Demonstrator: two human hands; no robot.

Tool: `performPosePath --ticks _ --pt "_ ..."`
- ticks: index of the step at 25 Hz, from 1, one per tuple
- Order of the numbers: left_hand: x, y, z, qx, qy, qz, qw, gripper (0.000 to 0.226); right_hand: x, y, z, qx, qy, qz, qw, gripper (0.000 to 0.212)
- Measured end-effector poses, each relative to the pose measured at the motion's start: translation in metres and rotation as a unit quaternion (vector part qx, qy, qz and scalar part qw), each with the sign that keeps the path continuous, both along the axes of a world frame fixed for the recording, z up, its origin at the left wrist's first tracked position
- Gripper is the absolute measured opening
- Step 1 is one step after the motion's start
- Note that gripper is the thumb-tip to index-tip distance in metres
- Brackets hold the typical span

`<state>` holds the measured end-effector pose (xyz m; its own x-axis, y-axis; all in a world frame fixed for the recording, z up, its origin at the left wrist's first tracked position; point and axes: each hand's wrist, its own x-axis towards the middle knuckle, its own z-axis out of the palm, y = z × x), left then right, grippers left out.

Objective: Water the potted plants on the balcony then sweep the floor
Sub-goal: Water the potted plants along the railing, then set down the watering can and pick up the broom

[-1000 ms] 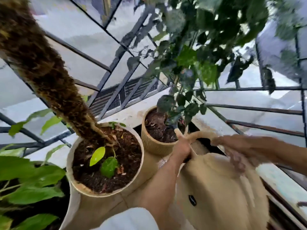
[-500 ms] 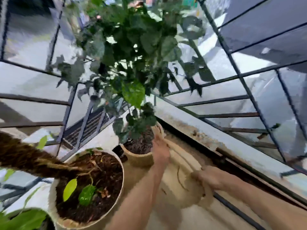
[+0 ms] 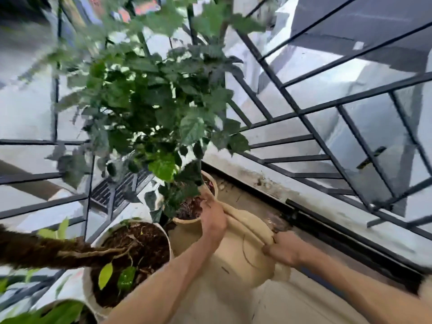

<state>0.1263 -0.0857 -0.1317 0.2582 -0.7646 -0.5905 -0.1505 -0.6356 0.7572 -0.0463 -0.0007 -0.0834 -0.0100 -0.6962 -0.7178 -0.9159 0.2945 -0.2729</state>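
watering can tipped into the far pot, pour under way

left hand (image 3: 214,218) wraps the front of the beige watering can (image 3: 243,256) at the spout end, fingers curled on it. right hand (image 3: 284,247) grips the handle at the back, fingers curled round. both grips closed on the can. no water stream resolvable, too blurred.

change: a second ago the can sat low at lower right, near the viewer, spout just short of the tan pot (image 3: 187,222). now it sits up at frame centre with the spout end over that pot's rim, under the leafy plant (image 3: 152,108). view has also swung up and right, more railing (image 3: 327,108) showing. my read: watering of this pot is starting or in progress; sweeping not yet begun, no broom in view.

counts:
- hands: 2
- watering cans: 1
- pots: 2 clear, the tan one and the white pot (image 3: 87,291) with the moss pole (image 3: 35,251) at lower left; edge of a possible third at bottom left, can't confirm
- plants: 2 clear, plus loose leaves at lower left
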Motion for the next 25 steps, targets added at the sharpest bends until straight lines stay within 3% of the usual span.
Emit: performPosePath --ticks 2,4,5,8,9,12,16,21,25 --pt "-0.026 0.0 0.007 -0.012 0.041 -0.046 0.998 0.102 -0.023 0.012 0.019 0.017 0.01 -0.019 1.0 0.041" --pt "-0.056 -0.008 -0.015 0.006 -0.003 -0.1 0.995 0.128 -0.045 0.024 0.035 0.023 0.022 -0.043 0.999 0.038" --pt "-0.07 -0.01 -0.016 0.032 -0.016 -0.112 0.993 0.121 -0.056 0.03 0.041 0.024 0.03 -0.054 0.998 0.039" --pt "-0.11 -0.001 0.02 0.053 0.045 -0.203 0.977 0.032 -0.082 0.045 0.047 0.022 0.042 -0.09 0.995 0.04" --pt "-0.121 0.0 0.017 0.051 0.052 -0.228 0.971 0.019 -0.088 0.049 0.043 0.022 0.042 -0.092 0.995 0.039" --pt "-0.164 -0.002 -0.003 0.022 0.061 -0.212 0.975 0.048 -0.114 0.056 0.022 0.006 0.065 -0.111 0.992 0.03" --pt "-0.2 -0.014 -0.029 0.049 0.029 -0.222 0.973 0.054 -0.149 0.044 -0.009 -0.053 0.074 -0.146 0.985 0.013" --pt "-0.203 -0.016 -0.033 0.076 0.014 -0.279 0.957 0.055 -0.17 0.04 -0.018 -0.046 0.075 -0.103 0.991 0.037" --pt "-0.198 -0.018 -0.014 0.066 -0.04 -0.344 0.936 0.056 -0.174 0.051 -0.004 -0.018 0.115 -0.077 0.99 0.04"
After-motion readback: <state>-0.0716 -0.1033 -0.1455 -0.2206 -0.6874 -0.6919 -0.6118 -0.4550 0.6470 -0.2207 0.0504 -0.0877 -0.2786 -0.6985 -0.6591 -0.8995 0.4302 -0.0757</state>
